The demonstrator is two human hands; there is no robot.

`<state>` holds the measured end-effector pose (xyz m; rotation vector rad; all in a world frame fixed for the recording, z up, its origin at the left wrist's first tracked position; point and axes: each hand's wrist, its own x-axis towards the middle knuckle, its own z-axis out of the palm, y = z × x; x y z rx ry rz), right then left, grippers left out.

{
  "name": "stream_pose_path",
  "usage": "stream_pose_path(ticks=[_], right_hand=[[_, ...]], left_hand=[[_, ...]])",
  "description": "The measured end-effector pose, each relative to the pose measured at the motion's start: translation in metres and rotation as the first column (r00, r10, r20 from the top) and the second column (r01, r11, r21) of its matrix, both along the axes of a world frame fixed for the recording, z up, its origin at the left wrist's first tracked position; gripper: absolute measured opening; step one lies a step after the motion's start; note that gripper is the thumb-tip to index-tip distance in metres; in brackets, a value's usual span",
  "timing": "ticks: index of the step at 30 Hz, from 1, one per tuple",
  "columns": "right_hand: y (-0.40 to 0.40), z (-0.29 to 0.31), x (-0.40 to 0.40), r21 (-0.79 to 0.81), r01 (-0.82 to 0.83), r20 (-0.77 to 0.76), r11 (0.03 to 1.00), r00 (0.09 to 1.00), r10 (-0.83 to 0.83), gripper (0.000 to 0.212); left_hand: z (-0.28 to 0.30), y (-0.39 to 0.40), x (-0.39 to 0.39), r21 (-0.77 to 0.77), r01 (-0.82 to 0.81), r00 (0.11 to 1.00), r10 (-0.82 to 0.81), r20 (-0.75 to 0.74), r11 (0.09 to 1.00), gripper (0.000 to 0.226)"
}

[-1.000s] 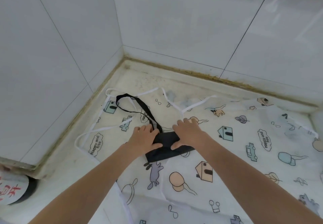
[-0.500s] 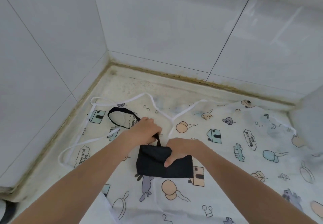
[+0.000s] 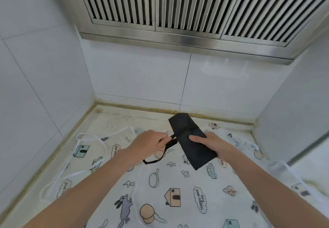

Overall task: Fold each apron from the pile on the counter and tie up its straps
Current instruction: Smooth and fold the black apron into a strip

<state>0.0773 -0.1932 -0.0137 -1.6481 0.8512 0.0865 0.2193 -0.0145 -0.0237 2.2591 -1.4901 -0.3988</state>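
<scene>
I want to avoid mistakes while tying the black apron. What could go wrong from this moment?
1. The right hand grips the folded black apron in the air near one end only; the bundle may unfold while the strap is wound.
2. The left hand pinches the black strap, whose loose loop hangs low. It may catch the white straps of the printed apron lying below.
</scene>
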Motion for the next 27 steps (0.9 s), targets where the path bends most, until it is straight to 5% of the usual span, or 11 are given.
stream_pose_path(ticks=[4, 6, 8, 9, 10, 12, 15, 18, 21, 23, 27], right_hand=[[-0.023, 0.053, -0.032, -0.143, -0.092, 0.106, 0.985, 0.989, 0.108, 0.009], [-0.033, 0.081, -0.042, -0.223, -0.187, 0.094, 0.957, 0.973, 0.212, 0.009], [-0.041, 0.11, -0.057, -0.302, -0.328, 0.02, 0.895, 0.937, 0.35, 0.011], [-0.043, 0.122, -0.063, -0.336, -0.408, -0.042, 0.849, 0.907, 0.419, 0.011], [-0.044, 0.134, -0.07, -0.366, -0.478, -0.105, 0.798, 0.873, 0.475, 0.011], [-0.041, 0.151, -0.077, -0.406, -0.587, -0.219, 0.701, 0.807, 0.549, 0.013], [-0.04, 0.166, -0.087, -0.515, -0.653, -0.347, 0.555, 0.751, 0.562, 0.02], [-0.049, 0.169, -0.098, -0.676, -0.578, -0.341, 0.458, 0.795, 0.501, 0.018], [-0.059, 0.165, -0.114, -0.938, -0.059, 0.045, 0.343, 0.957, 0.287, 0.019], [-0.053, 0.162, -0.126, -0.897, 0.262, 0.35, 0.356, 0.913, 0.209, 0.027], [-0.037, 0.127, -0.118, -0.874, -0.068, 0.06, 0.481, 0.967, 0.247, 0.053]], left_hand=[[0.025, -0.013, -0.031, 0.137, 0.107, 0.854, -0.02, -0.521, 0.985, 0.039], [0.043, -0.017, -0.028, 0.009, -0.002, 0.548, 0.008, -0.837, 1.0, 0.064], [0.072, -0.023, -0.029, -0.13, -0.1, 0.197, -0.109, -0.974, 0.986, 0.077], [0.085, -0.027, -0.031, -0.17, -0.108, 0.141, -0.154, -0.978, 0.979, 0.083], [0.1, -0.035, -0.037, -0.184, -0.057, 0.177, -0.171, -0.969, 0.981, 0.088], [0.124, -0.054, -0.051, -0.133, 0.095, 0.399, -0.16, -0.903, 0.987, 0.082], [0.15, -0.08, -0.084, 0.027, 0.216, 0.725, -0.141, -0.674, 0.976, 0.038], [0.16, -0.101, -0.11, 0.069, 0.244, 0.894, -0.197, -0.401, 0.967, 0.016], [0.156, -0.109, -0.104, -0.036, 0.09, 0.909, -0.097, -0.405, 0.995, 0.013], [0.152, -0.11, -0.092, -0.121, -0.105, 0.831, 0.02, -0.555, 0.987, 0.014], [0.156, -0.113, -0.084, -0.134, -0.303, 0.669, 0.11, -0.735, 0.944, 0.012]])
